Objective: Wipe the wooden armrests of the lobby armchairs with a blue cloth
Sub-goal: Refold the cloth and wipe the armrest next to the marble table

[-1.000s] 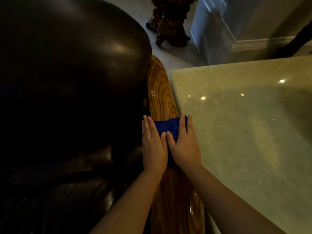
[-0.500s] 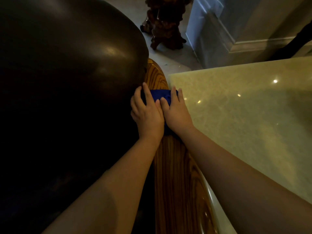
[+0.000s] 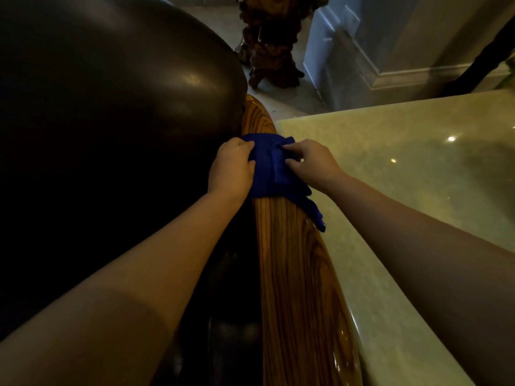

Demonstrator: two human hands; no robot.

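Both hands gripped the blue cloth (image 3: 271, 165), which lay draped across the wooden armrest (image 3: 295, 274) near its far end. The left hand (image 3: 232, 169) pinched the cloth's left edge, fingers curled shut on the fabric where the armrest met the dark leather backrest (image 3: 111, 87), with no gap showing between wood and leather there. The right hand (image 3: 312, 162) pinched a fold at the cloth's right side, thumb and fingers closed on it, and a loose tail of cloth hung over the armrest's right edge. That edge ran just beside the rim of a pale polished tabletop (image 3: 404, 176), leaving only a narrow slit. Toward the camera the armrest's glossy grain stretched bare and uncovered. Beyond its far tip, open floor (image 3: 289, 98) led to a carved wooden stand (image 3: 270, 51) and a wall's baseboard (image 3: 404, 76).
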